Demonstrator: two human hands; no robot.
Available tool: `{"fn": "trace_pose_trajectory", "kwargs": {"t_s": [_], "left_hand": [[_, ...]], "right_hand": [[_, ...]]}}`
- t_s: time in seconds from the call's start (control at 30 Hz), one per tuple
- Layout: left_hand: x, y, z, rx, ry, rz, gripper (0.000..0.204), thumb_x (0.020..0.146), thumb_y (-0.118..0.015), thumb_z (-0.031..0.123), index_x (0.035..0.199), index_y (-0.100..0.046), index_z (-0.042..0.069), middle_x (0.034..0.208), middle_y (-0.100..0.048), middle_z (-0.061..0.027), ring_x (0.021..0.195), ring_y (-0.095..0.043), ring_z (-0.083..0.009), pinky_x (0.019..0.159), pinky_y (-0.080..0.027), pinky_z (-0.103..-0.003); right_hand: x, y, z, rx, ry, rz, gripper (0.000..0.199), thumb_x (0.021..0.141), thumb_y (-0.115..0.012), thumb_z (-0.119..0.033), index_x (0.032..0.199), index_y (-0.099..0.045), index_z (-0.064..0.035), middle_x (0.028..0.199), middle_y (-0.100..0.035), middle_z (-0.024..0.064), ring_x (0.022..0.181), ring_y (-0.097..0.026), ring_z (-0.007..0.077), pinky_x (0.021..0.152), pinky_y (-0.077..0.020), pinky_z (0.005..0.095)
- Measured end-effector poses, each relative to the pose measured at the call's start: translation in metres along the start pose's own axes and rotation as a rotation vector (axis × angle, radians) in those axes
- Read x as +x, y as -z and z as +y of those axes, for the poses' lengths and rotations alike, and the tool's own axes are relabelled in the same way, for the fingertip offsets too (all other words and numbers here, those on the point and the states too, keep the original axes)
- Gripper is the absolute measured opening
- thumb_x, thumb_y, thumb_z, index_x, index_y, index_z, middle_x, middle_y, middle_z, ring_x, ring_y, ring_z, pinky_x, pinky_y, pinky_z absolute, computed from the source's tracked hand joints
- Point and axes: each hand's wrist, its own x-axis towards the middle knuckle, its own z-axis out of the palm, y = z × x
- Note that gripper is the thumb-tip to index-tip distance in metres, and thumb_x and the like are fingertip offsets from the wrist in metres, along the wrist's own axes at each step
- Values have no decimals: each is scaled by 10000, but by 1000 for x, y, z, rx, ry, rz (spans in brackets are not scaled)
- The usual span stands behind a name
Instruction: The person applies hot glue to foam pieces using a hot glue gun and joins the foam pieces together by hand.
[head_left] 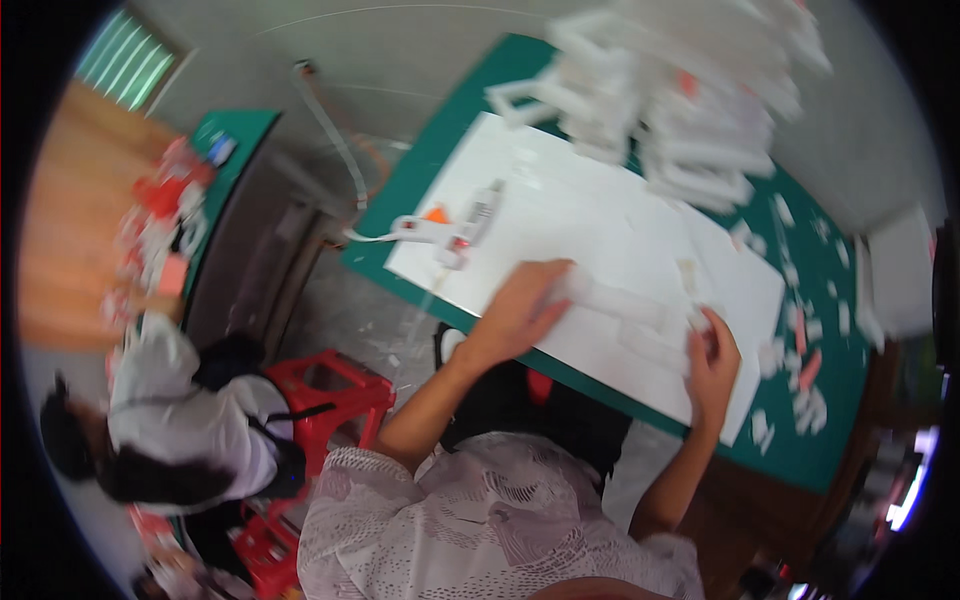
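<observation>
My left hand (527, 308) is closed around the left end of a white foam piece (620, 303), thumb on the near side. This blurred piece lies along the near part of a white board (570, 220) on the table. At its other end, my right hand (713, 358) has its fingers curled in; a small whitish bit shows at the fingertips, too blurred to name. A second pale strip (652, 345) lies just below the foam piece, between my hands. Beyond my left hand rests a white corded tool with an orange part (437, 216), resembling a glue gun.
White foam frames (690, 110) are piled high at the table's far side. Foam scraps (808, 365) litter the green table (835, 440) at right. To the left, a person in white (200, 420) sits near a red stool (335, 395) and another table with red and white items (165, 215).
</observation>
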Motion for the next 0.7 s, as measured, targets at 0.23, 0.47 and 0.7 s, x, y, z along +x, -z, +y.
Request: {"fn": "trace_pose_trajectory", "kwargs": {"t_s": [0.23, 0.47, 0.7], "left_hand": [[-12, 94, -6, 244, 66, 101, 393, 870, -624, 15, 1263, -604, 20, 1268, -623, -179, 1198, -582, -347, 1021, -466, -421], [-1, 147, -69, 520, 98, -134, 414, 820, -574, -54, 1220, -597, 51, 1286, -605, -150, 1203, -566, -333, 987, -462, -427], [26, 149, -51, 738, 277, -506, 414, 850, -601, -10, 1241, -581, 126, 1349, -533, -135, 1300, -479, -295, 1008, -429, -434]], "right_hand": [[-5, 2, -2, -36, 52, 29, 149, 957, -608, -95, 1087, -621, -23, 796, -494, -19, 694, -416, 74, 613, -354, 227], [-1, -1, -9, 47, 41, 59, 152, 953, -624, -98, 1083, -633, -19, 845, -518, 1, 679, -414, 84, 601, -348, 235], [1, 9, -3, 141, 91, 47, 278, 965, -609, -103, 1237, -607, -46, 992, -510, 35, 754, -445, 90, 648, -386, 211]]}}
